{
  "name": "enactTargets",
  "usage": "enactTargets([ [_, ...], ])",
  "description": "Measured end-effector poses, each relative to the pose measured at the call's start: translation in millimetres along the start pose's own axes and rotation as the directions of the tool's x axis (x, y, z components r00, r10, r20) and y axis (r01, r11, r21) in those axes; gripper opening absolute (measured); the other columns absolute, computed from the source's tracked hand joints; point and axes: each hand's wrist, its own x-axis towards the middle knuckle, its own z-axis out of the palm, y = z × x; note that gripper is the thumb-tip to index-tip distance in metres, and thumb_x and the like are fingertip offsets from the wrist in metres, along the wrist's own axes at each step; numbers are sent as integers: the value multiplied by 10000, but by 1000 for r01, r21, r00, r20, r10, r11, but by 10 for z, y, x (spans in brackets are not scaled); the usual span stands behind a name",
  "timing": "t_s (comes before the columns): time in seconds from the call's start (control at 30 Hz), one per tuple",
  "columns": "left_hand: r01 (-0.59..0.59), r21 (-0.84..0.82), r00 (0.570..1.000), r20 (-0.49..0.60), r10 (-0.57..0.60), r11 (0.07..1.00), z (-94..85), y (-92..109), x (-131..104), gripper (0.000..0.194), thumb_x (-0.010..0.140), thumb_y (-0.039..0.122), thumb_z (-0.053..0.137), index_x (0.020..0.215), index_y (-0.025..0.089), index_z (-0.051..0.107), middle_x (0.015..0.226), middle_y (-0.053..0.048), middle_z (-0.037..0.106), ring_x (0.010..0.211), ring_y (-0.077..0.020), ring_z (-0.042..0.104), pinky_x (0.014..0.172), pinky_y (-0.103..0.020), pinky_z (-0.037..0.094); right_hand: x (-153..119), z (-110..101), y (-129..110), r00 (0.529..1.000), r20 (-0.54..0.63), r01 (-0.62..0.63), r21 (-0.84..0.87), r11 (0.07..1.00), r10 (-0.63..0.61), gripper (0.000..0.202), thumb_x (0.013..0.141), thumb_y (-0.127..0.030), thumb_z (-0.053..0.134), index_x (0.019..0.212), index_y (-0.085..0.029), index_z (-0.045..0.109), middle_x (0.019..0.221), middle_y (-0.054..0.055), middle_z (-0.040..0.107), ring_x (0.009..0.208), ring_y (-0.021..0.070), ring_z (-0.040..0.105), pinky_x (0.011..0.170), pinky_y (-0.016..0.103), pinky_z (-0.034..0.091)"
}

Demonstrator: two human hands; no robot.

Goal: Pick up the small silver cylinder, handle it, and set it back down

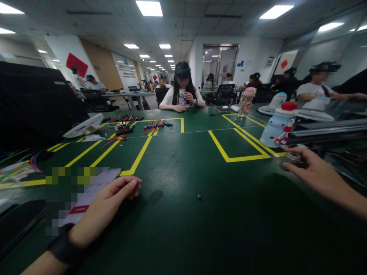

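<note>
My right hand (311, 162) is closed around a small round container (293, 156) at the right of the green table (177, 236). The container looks see-through with a greyish ring-shaped top, and its contents are too blurred to make out. At the left, my left hand (116, 194) lies with its fingers loosely curled in and the thumb along them; no object shows in it. Beneath that wrist and forearm is a phone (91, 191) with a lit screen, partly blurred out. Between the hands, a small dark ring-shaped metal piece (199, 196) sits alone on the table.
Bundles of coloured wires (157, 126) lie at the back left, near a white fan (83, 126). A blue bottle with a red top (276, 126) stands just beyond my right hand. Yellow tape (226, 152) marks the tabletop. Across it sits a person (182, 91).
</note>
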Motion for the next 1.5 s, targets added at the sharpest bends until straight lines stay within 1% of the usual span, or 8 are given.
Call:
enactTargets([
  [0.2,-32,157,999,16,29,987,113,99,10,279,877,470,542,972,235,660,849,-3,668,781,-190,617,695,-290,463,-28,2,223,987,-156,0,-251,968,-41,767,696,-589,593,1280,-104,485,1159,229,549,983,374,568,786,521,467],
  [0.3,-25,170,1000,23,22,985,117,83,10,298,881,480,528,989,228,643,884,-16,657,810,-201,611,724,-309,462,-183,100,-315,919,-151,290,-372,882,-365,742,738,-599,566,1291,-111,494,1253,193,507,1171,379,454,947,559,374],
  [0.4,-14,187,998,59,3,982,109,62,-3,302,889,488,515,1002,231,623,886,-20,637,833,-210,596,765,-331,451,-428,319,-1083,786,219,584,42,811,-578,487,851,-523,511,1220,-212,573,1226,93,540,1128,220,496,968,405,411],
  [0.63,-21,179,993,116,0,984,108,110,-67,280,907,486,495,994,245,606,906,-12,625,883,-212,579,818,-341,425,-714,742,-1980,613,409,532,419,736,-676,220,876,-423,539,958,-286,691,989,11,591,922,125,516,828,291,423],
  [0.77,-23,191,992,126,-1,981,142,167,-91,281,909,487,491,982,245,613,914,-8,634,884,-210,583,818,-335,422,-483,434,-1558,752,334,471,332,817,-568,263,898,-416,486,950,-219,652,983,33,595,883,119,532,795,279,430],
  [0.97,-30,211,992,123,4,977,174,183,-87,278,906,485,495,986,251,622,910,-2,645,889,-209,589,814,-324,424,63,-265,-184,991,-39,119,-211,970,-130,324,827,-449,546,981,-184,650,1053,94,616,919,183,542,743,331,398],
  [1.13,-30,208,995,102,9,978,164,153,-79,272,895,484,511,973,255,636,901,0,651,890,-207,595,809,-314,438,254,-475,587,951,108,-262,-208,942,288,469,756,-555,614,1083,-225,672,980,102,649,750,153,559,705,342,364],
  [1.5,-32,220,994,110,8,975,162,179,-100,273,895,487,504,974,260,633,912,-3,652,902,-216,599,818,-330,445,251,-399,550,933,99,-335,-123,934,347,407,737,-542,627,1068,-312,683,1047,48,660,763,169,574,742,335,391],
])
